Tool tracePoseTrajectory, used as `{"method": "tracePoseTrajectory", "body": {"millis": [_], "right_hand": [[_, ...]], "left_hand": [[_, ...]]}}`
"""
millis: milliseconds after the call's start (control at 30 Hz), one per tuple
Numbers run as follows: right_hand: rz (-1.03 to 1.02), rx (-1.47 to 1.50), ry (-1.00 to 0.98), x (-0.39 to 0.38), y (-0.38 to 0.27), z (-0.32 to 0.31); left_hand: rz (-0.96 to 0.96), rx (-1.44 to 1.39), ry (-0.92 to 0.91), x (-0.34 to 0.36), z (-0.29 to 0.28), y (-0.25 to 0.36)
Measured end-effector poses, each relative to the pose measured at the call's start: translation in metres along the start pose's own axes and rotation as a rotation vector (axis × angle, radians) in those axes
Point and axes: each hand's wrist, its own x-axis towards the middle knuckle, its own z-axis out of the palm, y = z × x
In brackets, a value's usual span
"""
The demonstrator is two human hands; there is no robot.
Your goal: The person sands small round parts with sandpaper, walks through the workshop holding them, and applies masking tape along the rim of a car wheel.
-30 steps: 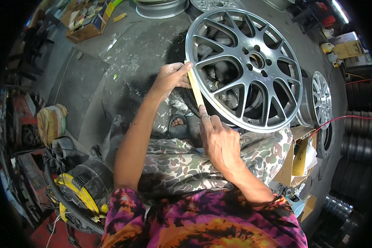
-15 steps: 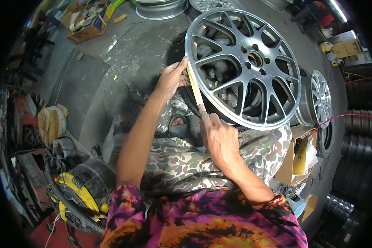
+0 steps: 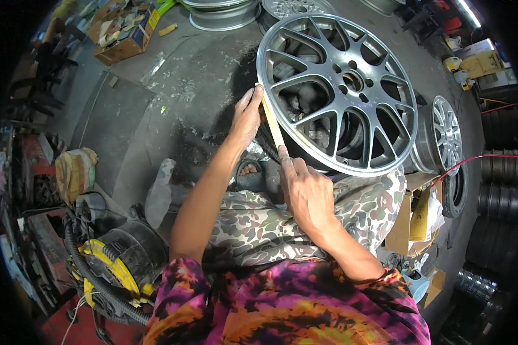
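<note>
A grey multi-spoke alloy wheel rim (image 3: 367,73) lies tilted in front of me, face up, above my camouflage-clad legs. Along its near left edge runs a narrow, pale yellow strip (image 3: 273,125), stretched between my hands; whether it is tape or abrasive is not clear. My left hand (image 3: 247,119) pinches the upper end of the strip against the outer lip, thumb on top. With a pointing index finger, my right hand (image 3: 309,192) presses the lower end, its other fingers curled in. Beneath the rim, a dark tyre-like ring is partly hidden.
More silver wheels stand behind (image 3: 224,14) and at the right (image 3: 445,132). An open cardboard box (image 3: 408,227) sits by my right leg, and a red hose (image 3: 480,159) curves past it. At the left are a black-and-yellow vacuum cleaner (image 3: 135,247) and a carton of scraps (image 3: 112,54).
My left hand has turned more upright and its fingers now lie closer together at the rim's edge. The wheel appears slightly higher. My right hand stays nearly in place.
</note>
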Motion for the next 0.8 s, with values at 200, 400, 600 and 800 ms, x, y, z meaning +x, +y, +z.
{"method": "tracePoseTrajectory", "body": {"millis": [200,400,600,800], "right_hand": [[-0.025,-0.035,-0.023,-0.001,0.001,0.000],[-0.051,-0.087,-0.057,-0.003,0.007,-0.002],[-0.011,-0.074,-0.075,-0.009,0.010,0.003],[0.007,-0.056,-0.061,-0.017,0.010,0.006]], "left_hand": [[0.036,-0.024,0.008,0.002,-0.003,-0.004],[0.042,0.065,-0.058,0.000,-0.007,-0.003],[-0.017,0.059,-0.060,-0.019,-0.001,-0.008],[0.004,0.022,-0.079,-0.025,-0.002,-0.016]]}}
